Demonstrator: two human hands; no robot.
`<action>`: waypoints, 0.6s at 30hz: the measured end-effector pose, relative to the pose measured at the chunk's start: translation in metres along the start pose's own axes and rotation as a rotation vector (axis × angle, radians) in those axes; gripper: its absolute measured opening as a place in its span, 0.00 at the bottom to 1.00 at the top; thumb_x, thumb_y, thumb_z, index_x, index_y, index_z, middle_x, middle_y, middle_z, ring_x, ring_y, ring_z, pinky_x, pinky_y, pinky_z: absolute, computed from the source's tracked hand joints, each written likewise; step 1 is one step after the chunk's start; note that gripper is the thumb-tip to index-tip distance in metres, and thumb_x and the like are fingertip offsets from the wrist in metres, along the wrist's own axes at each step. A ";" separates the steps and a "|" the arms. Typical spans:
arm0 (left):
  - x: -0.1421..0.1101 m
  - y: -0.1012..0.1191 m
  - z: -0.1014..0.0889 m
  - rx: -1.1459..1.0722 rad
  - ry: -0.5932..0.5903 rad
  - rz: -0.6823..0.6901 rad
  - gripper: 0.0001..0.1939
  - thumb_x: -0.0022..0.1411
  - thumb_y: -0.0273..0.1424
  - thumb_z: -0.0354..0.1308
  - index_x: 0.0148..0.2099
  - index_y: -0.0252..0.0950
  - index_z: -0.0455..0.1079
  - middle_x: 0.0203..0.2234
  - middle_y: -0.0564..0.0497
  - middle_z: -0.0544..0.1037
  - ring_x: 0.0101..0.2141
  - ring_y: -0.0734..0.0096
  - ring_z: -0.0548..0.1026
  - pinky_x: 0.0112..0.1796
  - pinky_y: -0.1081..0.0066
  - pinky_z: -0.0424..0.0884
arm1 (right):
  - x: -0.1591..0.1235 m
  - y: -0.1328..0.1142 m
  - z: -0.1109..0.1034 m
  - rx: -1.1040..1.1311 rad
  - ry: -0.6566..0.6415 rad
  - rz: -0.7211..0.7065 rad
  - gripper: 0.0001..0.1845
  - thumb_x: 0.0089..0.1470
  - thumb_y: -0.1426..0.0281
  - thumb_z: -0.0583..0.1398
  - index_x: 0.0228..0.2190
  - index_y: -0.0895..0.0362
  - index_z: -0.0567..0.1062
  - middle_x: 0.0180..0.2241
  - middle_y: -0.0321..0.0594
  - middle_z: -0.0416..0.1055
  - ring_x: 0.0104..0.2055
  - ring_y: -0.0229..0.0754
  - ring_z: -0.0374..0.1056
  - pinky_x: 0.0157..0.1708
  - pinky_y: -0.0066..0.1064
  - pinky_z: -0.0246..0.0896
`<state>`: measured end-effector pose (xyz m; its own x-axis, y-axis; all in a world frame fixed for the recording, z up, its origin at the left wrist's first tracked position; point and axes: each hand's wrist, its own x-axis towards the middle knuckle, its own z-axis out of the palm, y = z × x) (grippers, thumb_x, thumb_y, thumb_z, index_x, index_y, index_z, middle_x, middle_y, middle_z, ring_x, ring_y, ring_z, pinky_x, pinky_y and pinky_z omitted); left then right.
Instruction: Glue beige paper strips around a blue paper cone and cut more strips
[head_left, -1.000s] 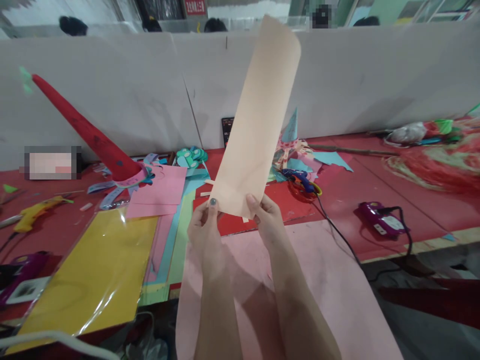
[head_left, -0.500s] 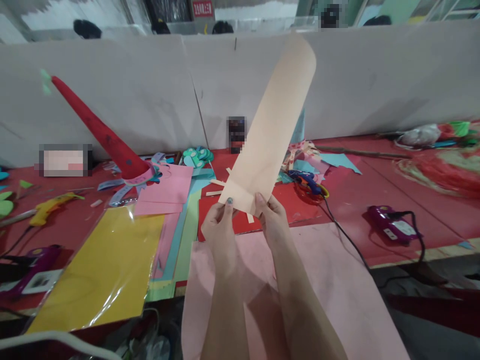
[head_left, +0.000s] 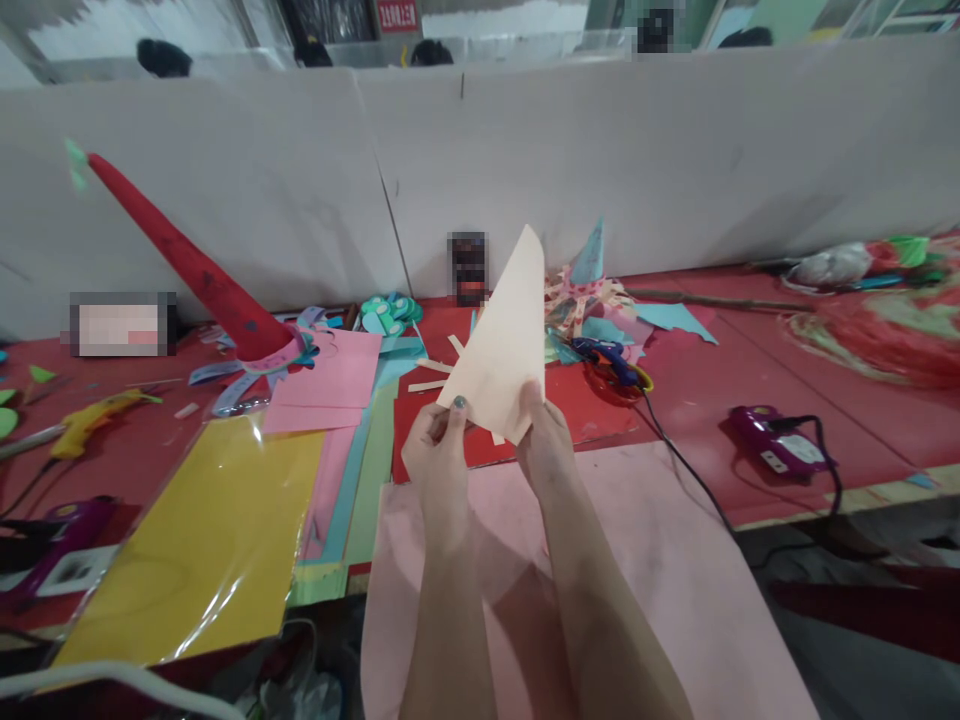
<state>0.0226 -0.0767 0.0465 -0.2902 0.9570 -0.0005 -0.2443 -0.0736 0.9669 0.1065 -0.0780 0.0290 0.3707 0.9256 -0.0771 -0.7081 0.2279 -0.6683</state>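
Pinched near its lower corners by left hand [head_left: 437, 448] and right hand [head_left: 546, 446], centre frame: cream paper [head_left: 501, 345], bent to a point. Likely light, springy, easily creased; best gripped by the edges. Lower left, yellow sheet [head_left: 199, 520] inside clear sleeve [head_left: 217, 592]. Farther back, upper right: plastic bundle [head_left: 821, 269], contents unclear.

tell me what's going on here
A person's left hand and right hand pinch the lower end of a cream paper sheet, held up off the red table and narrowing toward its top. A red cone stands to the left, and a blue glue gun is to the right.
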 end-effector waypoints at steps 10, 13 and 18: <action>-0.013 0.000 0.014 0.312 -0.198 -0.016 0.17 0.54 0.42 0.55 0.39 0.35 0.75 0.28 0.48 0.78 0.32 0.64 0.76 0.33 0.69 0.72 | -0.006 -0.003 0.004 -0.024 0.024 -0.013 0.20 0.44 0.58 0.62 0.36 0.60 0.74 0.38 0.44 0.74 0.42 0.44 0.70 0.40 0.33 0.67; -0.017 0.001 0.016 0.347 -0.192 0.021 0.16 0.54 0.42 0.54 0.37 0.37 0.75 0.26 0.49 0.78 0.31 0.65 0.75 0.31 0.71 0.70 | -0.006 -0.001 0.005 0.025 0.079 -0.068 0.20 0.46 0.56 0.60 0.35 0.60 0.74 0.39 0.45 0.74 0.43 0.43 0.70 0.41 0.33 0.66; -0.022 -0.002 0.021 0.477 -0.234 0.107 0.15 0.56 0.40 0.52 0.32 0.36 0.75 0.20 0.52 0.74 0.26 0.69 0.71 0.28 0.75 0.65 | -0.003 -0.004 0.005 0.066 0.233 -0.169 0.22 0.48 0.54 0.58 0.36 0.60 0.74 0.39 0.44 0.74 0.39 0.42 0.71 0.40 0.32 0.66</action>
<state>0.0485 -0.0924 0.0503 -0.0637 0.9921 0.1082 0.2387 -0.0901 0.9669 0.1050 -0.0800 0.0353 0.6092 0.7802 -0.1421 -0.6593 0.3986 -0.6375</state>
